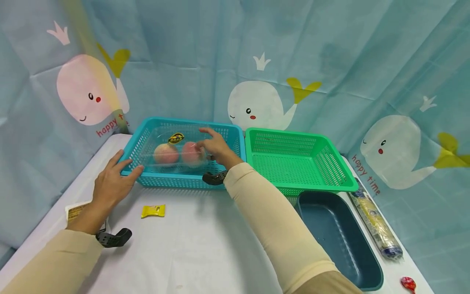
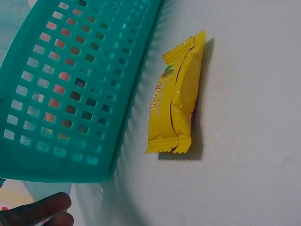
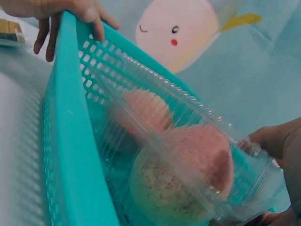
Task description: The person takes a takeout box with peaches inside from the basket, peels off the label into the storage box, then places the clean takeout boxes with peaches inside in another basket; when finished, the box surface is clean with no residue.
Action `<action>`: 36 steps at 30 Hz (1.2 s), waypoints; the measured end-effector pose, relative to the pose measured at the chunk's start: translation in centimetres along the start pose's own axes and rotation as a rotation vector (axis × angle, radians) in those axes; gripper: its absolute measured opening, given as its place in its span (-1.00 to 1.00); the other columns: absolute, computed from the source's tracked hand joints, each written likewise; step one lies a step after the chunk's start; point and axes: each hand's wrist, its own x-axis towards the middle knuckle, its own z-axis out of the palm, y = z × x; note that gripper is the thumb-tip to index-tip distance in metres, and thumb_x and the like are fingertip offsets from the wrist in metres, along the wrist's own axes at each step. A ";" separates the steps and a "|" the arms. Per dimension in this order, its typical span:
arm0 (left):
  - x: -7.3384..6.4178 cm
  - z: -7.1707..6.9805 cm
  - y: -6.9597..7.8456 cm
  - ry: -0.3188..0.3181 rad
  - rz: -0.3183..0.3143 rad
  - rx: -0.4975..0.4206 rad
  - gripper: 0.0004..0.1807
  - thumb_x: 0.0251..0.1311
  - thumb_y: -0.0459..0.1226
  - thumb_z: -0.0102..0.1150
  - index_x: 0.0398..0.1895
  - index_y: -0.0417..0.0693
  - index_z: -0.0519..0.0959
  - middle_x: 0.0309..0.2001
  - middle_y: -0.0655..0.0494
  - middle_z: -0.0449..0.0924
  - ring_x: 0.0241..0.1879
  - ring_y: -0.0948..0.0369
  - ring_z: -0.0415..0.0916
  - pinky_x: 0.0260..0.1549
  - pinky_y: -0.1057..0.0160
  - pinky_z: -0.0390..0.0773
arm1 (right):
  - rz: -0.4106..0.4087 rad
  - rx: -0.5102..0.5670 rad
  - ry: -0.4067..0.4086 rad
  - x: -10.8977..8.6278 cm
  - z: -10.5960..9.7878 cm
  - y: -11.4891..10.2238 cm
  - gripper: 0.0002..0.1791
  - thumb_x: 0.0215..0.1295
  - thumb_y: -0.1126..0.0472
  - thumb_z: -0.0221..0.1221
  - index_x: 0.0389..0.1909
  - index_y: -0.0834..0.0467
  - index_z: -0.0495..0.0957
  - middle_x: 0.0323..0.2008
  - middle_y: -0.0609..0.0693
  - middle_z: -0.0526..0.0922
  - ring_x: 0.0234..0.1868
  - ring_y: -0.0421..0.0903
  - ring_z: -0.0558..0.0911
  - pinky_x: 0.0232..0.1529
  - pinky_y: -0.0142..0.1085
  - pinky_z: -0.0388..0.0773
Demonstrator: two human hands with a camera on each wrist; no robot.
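Note:
Two peaches (image 1: 166, 154) sit inside a clear plastic clamshell box (image 1: 176, 138) with a black and yellow label. The box lies tilted in a blue plastic basket (image 1: 176, 179). My right hand (image 1: 217, 149) grips the box at its right end, thumb and fingers on its edge in the right wrist view. At the basket's front left corner my left hand (image 1: 113, 183) touches the rim, fingers spread and mostly straight. A small yellow wrapped snack (image 2: 174, 99) lies on the white table just in front of the basket.
A green basket (image 1: 293, 188) adjoins the blue one on the right. Before it stands a dark blue tub (image 1: 330, 232). A long clear-wrapped package (image 1: 376, 222) and a red wrapped candy (image 1: 408, 282) lie at the right edge. Partly behind my left wrist lies a brown-and-white packet (image 1: 75, 212).

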 end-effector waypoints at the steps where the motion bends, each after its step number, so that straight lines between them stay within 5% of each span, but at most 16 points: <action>1: 0.0 0.0 0.0 0.000 0.001 0.001 -0.20 0.35 0.18 -0.14 0.34 -0.33 0.29 0.52 -0.10 -0.17 0.38 -0.32 -0.11 0.10 -0.47 0.06 | -0.011 0.023 -0.001 -0.2 0.0 -0.1 -0.34 0.19 0.31 0.26 0.30 -0.20 0.42 0.37 0.07 0.24 -0.01 0.02 0.51 -0.32 -0.06 0.57; 4: 0.0 0.0 0.0 -0.001 0.002 -0.003 -0.20 0.35 0.18 -0.15 0.34 -0.33 0.29 0.51 -0.11 -0.17 0.38 -0.31 -0.10 0.11 -0.46 0.06 | -0.039 0.064 0.012 -0.7 0.2 -0.5 -0.35 0.16 0.36 0.24 0.26 -0.19 0.45 0.37 0.10 0.24 -0.35 -0.05 0.49 -0.47 -0.11 0.52; 9: 0.1 0.0 -0.1 -0.017 -0.003 -0.007 -0.19 0.36 0.18 -0.14 0.35 -0.33 0.27 0.51 -0.12 -0.18 0.38 -0.31 -0.11 0.10 -0.46 0.08 | -0.055 0.071 0.061 -1.7 0.2 -0.9 -0.34 0.14 0.40 0.20 0.27 -0.12 0.44 0.27 0.14 0.37 -0.73 -0.15 0.17 -0.70 -0.31 0.29; 15: 0.1 -0.2 -0.1 -0.013 0.001 -0.006 -0.20 0.36 0.17 -0.13 0.35 -0.34 0.28 0.51 -0.13 -0.17 0.38 -0.30 -0.10 0.10 -0.46 0.07 | -0.093 0.118 0.045 -3.1 -0.8 -1.7 -0.37 0.17 0.38 0.19 0.28 -0.09 0.44 0.22 0.09 0.41 -0.76 -0.16 0.12 -0.73 -0.33 0.18; 20: 0.1 -0.2 -0.1 -0.009 0.006 -0.018 -0.20 0.36 0.17 -0.14 0.35 -0.34 0.28 0.51 -0.14 -0.16 0.38 -0.30 -0.10 0.13 -0.45 0.06 | -0.099 0.254 0.038 -4.1 -1.9 -2.1 -0.38 0.18 0.40 0.20 0.26 -0.10 0.45 -0.20 0.10 0.58 -0.77 -0.16 0.11 -0.72 -0.31 0.16; 36: 0.1 -0.3 0.0 -0.018 0.000 0.002 -0.18 0.36 0.21 -0.17 0.35 -0.33 0.27 0.50 -0.16 -0.16 0.38 -0.30 -0.10 0.15 -0.42 0.06 | -0.167 0.463 0.010 -9.2 -5.1 -3.2 -0.38 0.17 0.46 0.14 0.24 -0.07 0.46 -0.70 -0.05 0.22 -0.78 -0.16 0.06 -0.68 -0.35 0.23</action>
